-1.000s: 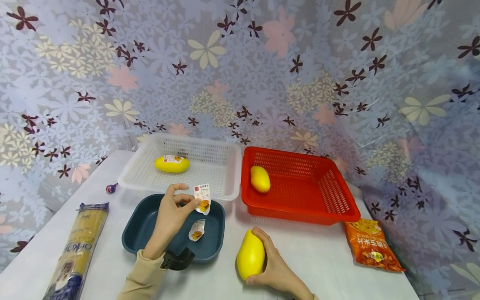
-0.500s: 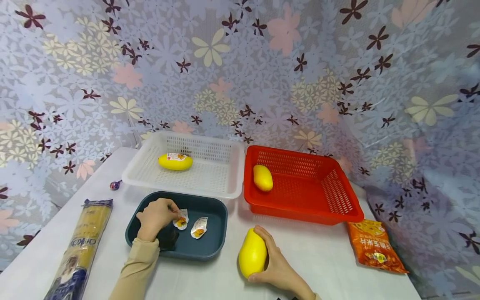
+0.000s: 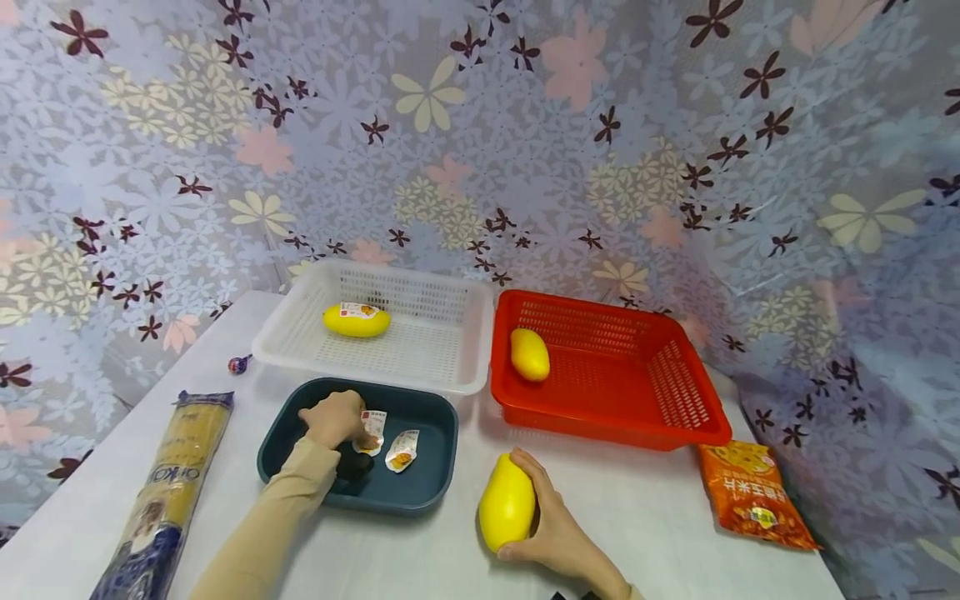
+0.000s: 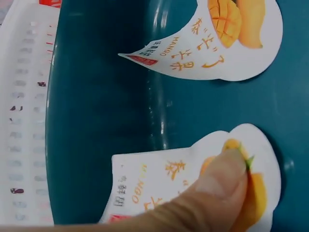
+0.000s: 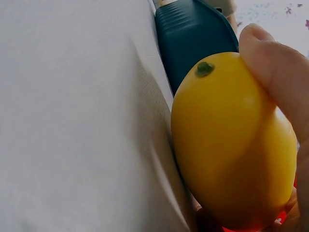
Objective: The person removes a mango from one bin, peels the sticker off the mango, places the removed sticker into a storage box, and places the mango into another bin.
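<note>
My left hand (image 3: 335, 418) reaches into the dark teal tray (image 3: 442, 492) and holds a white mango label (image 3: 374, 424). In the left wrist view its thumb (image 4: 219, 183) lies over the printed fruit on that label; the other fingers are hidden. Another mango label (image 3: 402, 451), with one corner drawn to a point, lies beside it in the tray. My right hand (image 3: 556, 533) grips a bare yellow mango (image 3: 507, 503) on the white table, right of the tray. In the right wrist view the mango's green stem spot shows beside the thumb (image 5: 260, 46).
Behind the tray stands a white basket (image 3: 435, 354) with a labelled mango (image 3: 357, 320). A red basket (image 3: 607, 425) holds an unlabelled mango (image 3: 529, 354). Pasta (image 3: 168, 483) and a lollipop (image 3: 239, 364) lie left; an orange snack bag (image 3: 756, 496) lies right.
My left hand has moved down from above the tray's right part into its left part with the label, next to the other label. My right hand keeps its grip on the mango.
</note>
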`<state>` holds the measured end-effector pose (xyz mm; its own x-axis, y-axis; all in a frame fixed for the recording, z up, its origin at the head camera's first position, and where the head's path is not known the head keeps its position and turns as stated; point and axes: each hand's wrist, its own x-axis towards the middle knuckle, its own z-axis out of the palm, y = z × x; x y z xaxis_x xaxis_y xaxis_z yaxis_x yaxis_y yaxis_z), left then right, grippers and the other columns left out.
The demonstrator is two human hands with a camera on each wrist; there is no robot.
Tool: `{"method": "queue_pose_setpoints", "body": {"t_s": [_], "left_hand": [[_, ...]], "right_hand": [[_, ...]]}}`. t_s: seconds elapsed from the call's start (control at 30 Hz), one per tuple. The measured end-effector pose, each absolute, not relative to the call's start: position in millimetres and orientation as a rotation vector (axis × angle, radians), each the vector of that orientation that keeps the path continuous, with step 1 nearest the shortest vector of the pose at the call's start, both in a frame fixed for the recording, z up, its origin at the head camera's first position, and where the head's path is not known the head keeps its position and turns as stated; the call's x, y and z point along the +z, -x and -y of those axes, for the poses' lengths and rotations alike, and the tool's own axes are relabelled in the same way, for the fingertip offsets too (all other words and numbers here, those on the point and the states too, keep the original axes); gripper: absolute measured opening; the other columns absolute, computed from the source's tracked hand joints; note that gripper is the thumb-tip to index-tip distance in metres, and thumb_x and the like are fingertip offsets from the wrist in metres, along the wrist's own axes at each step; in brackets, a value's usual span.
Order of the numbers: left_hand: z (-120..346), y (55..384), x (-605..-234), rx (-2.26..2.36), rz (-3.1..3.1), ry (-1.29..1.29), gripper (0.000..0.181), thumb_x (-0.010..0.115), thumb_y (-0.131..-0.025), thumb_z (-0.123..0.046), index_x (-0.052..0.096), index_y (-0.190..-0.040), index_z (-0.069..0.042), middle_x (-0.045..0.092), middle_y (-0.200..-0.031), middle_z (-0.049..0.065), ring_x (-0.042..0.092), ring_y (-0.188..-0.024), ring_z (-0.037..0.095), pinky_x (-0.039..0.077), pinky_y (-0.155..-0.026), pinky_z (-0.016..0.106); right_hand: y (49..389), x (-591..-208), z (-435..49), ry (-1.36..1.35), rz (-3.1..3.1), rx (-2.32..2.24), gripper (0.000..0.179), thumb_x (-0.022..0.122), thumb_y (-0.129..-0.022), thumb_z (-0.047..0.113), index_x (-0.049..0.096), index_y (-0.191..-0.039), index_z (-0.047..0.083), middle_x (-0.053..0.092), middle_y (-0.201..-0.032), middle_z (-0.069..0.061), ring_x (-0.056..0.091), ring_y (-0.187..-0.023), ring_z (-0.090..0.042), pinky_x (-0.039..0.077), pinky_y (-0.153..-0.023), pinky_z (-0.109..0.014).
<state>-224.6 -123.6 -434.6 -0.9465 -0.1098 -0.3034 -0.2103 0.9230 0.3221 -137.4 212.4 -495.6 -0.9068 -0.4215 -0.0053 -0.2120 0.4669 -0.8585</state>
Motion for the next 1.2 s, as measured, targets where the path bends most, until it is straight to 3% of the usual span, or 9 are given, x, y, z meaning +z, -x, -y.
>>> {"method": "queue_pose_setpoints", "body": {"t_s": [0.23,0.3,0.47,0.57,0.63,0.73,0.9,1.03,1.2], "left_hand": [[113.1,232.1,-433.1,0.417,-2.800,0.220,0.036,0.090,-0.065,-0.028,0.066,-0.081,-0.006,0.070,-0.093,0.014,0.062,-0.091,0.038,0.039,-0.093,0.064],[112.3,228.7,-428.2,0.393,-2.821,0.211,0.040,0.089,-0.065,-0.025,0.064,-0.087,-0.002,0.068,-0.091,0.016,0.062,-0.088,0.038,0.042,-0.090,0.061],[111.3,208.6,-402.4,0.448,-2.923,0.167,0.043,0.086,-0.070,-0.024,0.060,-0.093,0.001,0.066,-0.083,0.015,0.063,-0.074,0.033,0.051,-0.070,0.050],[103.3,197.1,-386.0,0.649,-2.978,0.063,0.032,0.081,-0.076,-0.024,0.061,-0.091,-0.003,0.065,-0.078,0.009,0.060,-0.064,0.024,0.049,-0.057,0.039],[93.7,192.5,-379.4,0.834,-2.984,-0.013,0.027,0.078,-0.080,-0.023,0.062,-0.094,-0.005,0.066,-0.080,0.006,0.059,-0.064,0.018,0.047,-0.056,0.034],[72.6,192.4,-380.0,1.169,-2.965,-0.099,0.026,0.075,-0.083,-0.022,0.062,-0.100,-0.005,0.069,-0.090,0.006,0.062,-0.069,0.015,0.050,-0.061,0.031],[23.0,206.4,-393.8,1.681,-2.906,-0.207,0.033,0.072,-0.087,-0.024,0.062,-0.113,-0.005,0.069,-0.106,0.011,0.067,-0.090,0.024,0.056,-0.075,0.037],[-13.5,212.5,-405.2,1.894,-2.844,-0.333,0.050,0.072,-0.087,-0.029,0.056,-0.125,-0.002,0.064,-0.121,0.015,0.062,-0.108,0.032,0.055,-0.088,0.045],[-46.3,208.6,-411.9,1.866,-2.797,-0.480,0.078,0.071,-0.085,-0.042,0.040,-0.142,0.001,0.047,-0.144,0.021,0.049,-0.128,0.040,0.044,-0.104,0.056]], "right_hand": [[139.5,-495.4,-218.3,0.500,-2.527,-1.404,0.116,0.090,-0.059,0.036,0.022,-0.152,0.020,0.019,-0.162,-0.005,0.029,-0.138,-0.032,0.023,-0.109,-0.067],[140.3,-496.3,-218.1,0.495,-2.520,-1.399,0.116,0.090,-0.060,0.036,0.022,-0.152,0.021,0.018,-0.162,-0.004,0.028,-0.138,-0.031,0.023,-0.108,-0.067],[142.0,-496.7,-215.7,0.513,-2.516,-1.375,0.117,0.090,-0.059,0.038,0.022,-0.153,0.021,0.018,-0.162,-0.003,0.030,-0.135,-0.030,0.028,-0.105,-0.062],[143.4,-495.3,-214.9,0.515,-2.519,-1.379,0.118,0.091,-0.058,0.036,0.023,-0.153,0.019,0.018,-0.162,-0.003,0.031,-0.135,-0.029,0.029,-0.104,-0.061],[144.4,-494.5,-214.6,0.512,-2.514,-1.374,0.118,0.091,-0.058,0.036,0.023,-0.153,0.019,0.018,-0.162,-0.003,0.031,-0.135,-0.029,0.028,-0.105,-0.061],[145.2,-493.7,-213.6,0.510,-2.491,-1.363,0.118,0.090,-0.060,0.037,0.020,-0.154,0.020,0.016,-0.162,-0.003,0.030,-0.135,-0.029,0.027,-0.105,-0.062],[144.6,-494.1,-213.5,0.530,-2.489,-1.385,0.118,0.090,-0.060,0.034,0.020,-0.154,0.020,0.016,-0.162,-0.002,0.030,-0.135,-0.029,0.027,-0.105,-0.061],[140.5,-496.5,-213.9,0.555,-2.511,-1.380,0.118,0.091,-0.059,0.033,0.021,-0.154,0.021,0.017,-0.162,-0.001,0.031,-0.137,-0.029,0.028,-0.104,-0.061],[135.1,-495.3,-217.7,0.520,-2.487,-1.371,0.118,0.091,-0.061,0.033,0.019,-0.154,0.025,0.016,-0.162,0.005,0.028,-0.143,-0.025,0.022,-0.108,-0.063]]}}
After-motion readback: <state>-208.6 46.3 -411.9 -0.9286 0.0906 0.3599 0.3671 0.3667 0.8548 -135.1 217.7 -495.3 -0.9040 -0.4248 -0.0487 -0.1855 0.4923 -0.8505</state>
